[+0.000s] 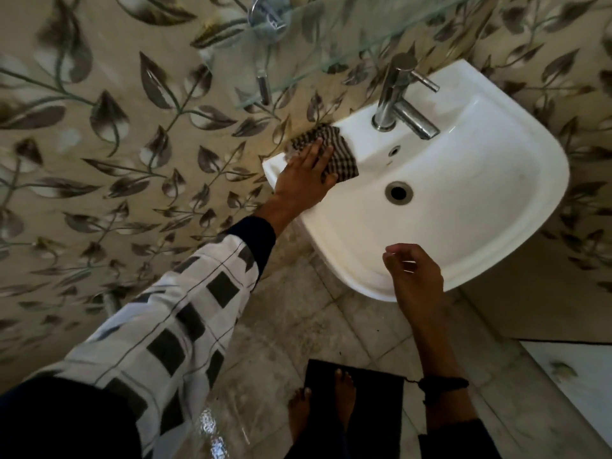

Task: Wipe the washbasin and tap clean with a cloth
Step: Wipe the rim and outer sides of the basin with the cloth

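Observation:
A white washbasin is fixed to the leaf-patterned wall, with a chrome tap standing at its back rim. A dark checked cloth lies on the basin's back left corner. My left hand presses flat on the cloth with straight fingers. Over the basin's front rim, my right hand hovers with loosely curled fingers and holds nothing. The drain hole sits in the middle of the bowl.
A glass shelf juts from the wall above the tap, on chrome brackets. My bare feet stand on a dark mat on a wet tiled floor. A white surface lies at lower right.

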{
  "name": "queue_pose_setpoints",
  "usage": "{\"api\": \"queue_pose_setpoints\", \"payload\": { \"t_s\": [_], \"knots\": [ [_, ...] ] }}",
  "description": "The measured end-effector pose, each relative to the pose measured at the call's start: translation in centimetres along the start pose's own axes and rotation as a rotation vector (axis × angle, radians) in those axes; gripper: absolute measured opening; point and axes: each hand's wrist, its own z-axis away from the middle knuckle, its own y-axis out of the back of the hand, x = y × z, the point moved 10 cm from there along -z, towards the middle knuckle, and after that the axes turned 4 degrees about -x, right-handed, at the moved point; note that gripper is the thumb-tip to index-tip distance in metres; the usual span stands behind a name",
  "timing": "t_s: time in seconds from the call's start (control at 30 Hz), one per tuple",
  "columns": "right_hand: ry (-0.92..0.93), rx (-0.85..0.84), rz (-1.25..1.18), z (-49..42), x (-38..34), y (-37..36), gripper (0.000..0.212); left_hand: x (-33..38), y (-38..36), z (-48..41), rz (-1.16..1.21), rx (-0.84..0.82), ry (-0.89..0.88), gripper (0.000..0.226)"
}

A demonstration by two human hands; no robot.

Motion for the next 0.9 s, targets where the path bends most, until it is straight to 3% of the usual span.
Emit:
{"api": "queue_pose_setpoints", "payload": {
  "t_s": [0.07, 0.23, 0.37, 0.47, 0.53, 0.63, 0.67, 0.77, 0.9],
  "knots": [
    [0.0, -0.006, -0.009, 0.0, -0.3, -0.5, 0.009, -0.1, 1.3, -0.5, 0.011, -0.002, 0.008, 0.074],
    [0.025, -0.016, 0.007, 0.5, -0.5, -1.2, 0.009, 0.9, 0.5, -1.1, -0.12, 0.051, -0.175, 0.072],
    [0.01, -0.046, 0.005, 1.3, -0.3, -1.8, 0.008, 1.9, 0.6, 2.3, -0.121, 0.097, -0.294, 0.045],
    [0.023, -0.053, 0.001, 1.4, -0.7, -1.8, 0.008, 0.8, 2.4, 1.6, -0.03, 0.039, -0.108, 0.056],
    [0.038, -0.04, 0.01, 1.0, -0.8, -1.4, 0.008, 1.7, 1.9, -0.2, -0.098, 0.032, -0.154, 0.063],
    [0.031, -0.028, 0.02, 0.6, -0.6, -0.6, 0.007, 1.1, -0.2, -2.1, -0.095, -0.067, -0.13, 0.095],
    [0.026, -0.026, 0.02, 0.5, -0.5, -0.4, 0.007, 1.1, 0.1, -1.3, -0.035, -0.104, -0.089, 0.094],
    [0.036, -0.051, 0.014, 0.6, -0.4, -0.3, 0.007, 0.6, 1.6, 2.0, 0.137, -0.02, 0.03, 0.063],
    [0.03, -0.069, 0.007, 0.5, -0.4, -0.7, 0.008, -0.8, 1.1, 2.6, 0.093, -0.02, 0.077, 0.068]
  ]
}}
